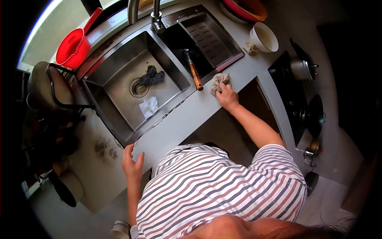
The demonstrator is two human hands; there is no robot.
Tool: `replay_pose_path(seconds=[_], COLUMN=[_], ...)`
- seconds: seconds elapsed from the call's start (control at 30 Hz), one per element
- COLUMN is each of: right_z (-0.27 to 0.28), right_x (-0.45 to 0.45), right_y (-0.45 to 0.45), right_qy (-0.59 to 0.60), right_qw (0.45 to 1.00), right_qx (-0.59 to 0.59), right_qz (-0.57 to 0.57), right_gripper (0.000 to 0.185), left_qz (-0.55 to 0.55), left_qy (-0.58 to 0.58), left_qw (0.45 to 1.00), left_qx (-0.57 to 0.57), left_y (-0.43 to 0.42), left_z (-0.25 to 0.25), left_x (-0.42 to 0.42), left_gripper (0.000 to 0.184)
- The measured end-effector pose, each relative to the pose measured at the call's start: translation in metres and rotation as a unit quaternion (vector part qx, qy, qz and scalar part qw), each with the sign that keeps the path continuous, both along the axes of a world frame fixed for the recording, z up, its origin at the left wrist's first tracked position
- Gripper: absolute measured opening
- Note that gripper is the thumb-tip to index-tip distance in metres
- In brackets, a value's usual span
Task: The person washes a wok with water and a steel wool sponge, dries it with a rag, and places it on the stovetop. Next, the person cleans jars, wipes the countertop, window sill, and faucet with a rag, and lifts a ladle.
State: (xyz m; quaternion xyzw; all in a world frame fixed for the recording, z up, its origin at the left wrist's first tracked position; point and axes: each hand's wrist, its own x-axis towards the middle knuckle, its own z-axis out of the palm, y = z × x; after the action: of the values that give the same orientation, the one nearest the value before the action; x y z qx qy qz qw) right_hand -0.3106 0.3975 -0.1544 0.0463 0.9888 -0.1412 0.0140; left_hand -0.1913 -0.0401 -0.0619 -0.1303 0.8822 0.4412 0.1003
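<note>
My right hand (228, 97) is closed on a crumpled, greyish cloth (219, 83), pressed against the countertop (187, 109) in front of the sink. Just left of the cloth, a wooden-handled tool (194, 73) leans over the rim of the smaller basin; its far end is too dark to name. My left hand (133, 162) is by the counter's front edge, thumb and fingers apart, holding nothing. Beyond it, the large steel sink (119, 85) contains a dark mesh scrubber (152, 75) near the drain and a crumpled white piece of paper or tissue (149, 107).
A red dipper (74, 47) stands beyond the sink's left corner, near a dark handled pan or lid (51, 85). The faucet (157, 22) rises at the back. Rightward are a white bowl (264, 38), another crumpled cloth (250, 48), and a stove with a pot (300, 68).
</note>
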Motion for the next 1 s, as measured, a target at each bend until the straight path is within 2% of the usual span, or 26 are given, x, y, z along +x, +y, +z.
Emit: replay_pose_path(seconds=[0.13,0.3,0.43,0.5,0.57,0.67,0.73,0.8,0.87,0.9,0.97,1.0], right_z=[0.021,0.023,0.017,0.01,0.033,0.078,0.082,0.07,0.047,0.027,0.002,-0.009], right_x=[0.045,0.05,0.024,0.006,-0.031,-0.103,-0.152,-0.199,-0.225,-0.229,-0.205,-0.19], right_y=[-0.104,-0.205,-0.251,-0.259,-0.243,-0.197,-0.17,-0.161,-0.161,-0.161,-0.159,-0.159], right_qy=[-0.034,0.023,0.016,-0.018,-0.042,0.045,0.104,0.076,0.015,-0.077,-0.029,-0.016], right_qw=[0.984,0.932,0.924,0.913,0.905,0.922,0.944,0.968,0.977,0.977,0.978,0.977], right_qx=[-0.026,-0.123,-0.188,-0.339,-0.383,-0.34,-0.247,-0.143,-0.089,-0.021,-0.029,-0.007], right_qz=[0.176,0.339,0.333,0.225,0.182,0.178,0.194,0.192,0.194,0.197,0.205,0.211], right_gripper=[0.035,0.035,0.03,0.03,0.031,0.027,0.03,0.035,0.036,0.04,0.043,0.035], left_qz=[0.011,-0.006,-0.008,-0.011,0.028,0.028,0.045,0.057,0.037,0.039,0.043,0.06], left_qy=[0.003,0.006,0.012,0.013,0.035,0.014,0.007,-0.006,-0.019,-0.012,-0.009,-0.008], left_qw=[1.0,1.0,1.0,1.0,0.999,0.999,0.999,0.998,0.999,0.999,0.999,0.998], left_qx=[0.026,0.011,0.007,0.007,0.011,-0.008,-0.002,-0.002,-0.023,-0.008,-0.005,0.004], left_y=[-0.001,-0.012,-0.013,-0.014,-0.014,-0.02,-0.02,-0.017,-0.009,-0.002,0.006,0.01], left_z=[0.001,-0.01,-0.008,-0.007,-0.009,-0.005,-0.011,-0.016,-0.015,-0.013,-0.006,-0.003], left_x=[0.002,0.003,-0.003,-0.005,-0.003,-0.003,0.001,0.001,-0.004,-0.008,-0.016,-0.02], left_gripper=[0.043,0.041,0.042,0.042,0.042,0.042,0.042,0.043,0.044,0.044,0.044,0.044])
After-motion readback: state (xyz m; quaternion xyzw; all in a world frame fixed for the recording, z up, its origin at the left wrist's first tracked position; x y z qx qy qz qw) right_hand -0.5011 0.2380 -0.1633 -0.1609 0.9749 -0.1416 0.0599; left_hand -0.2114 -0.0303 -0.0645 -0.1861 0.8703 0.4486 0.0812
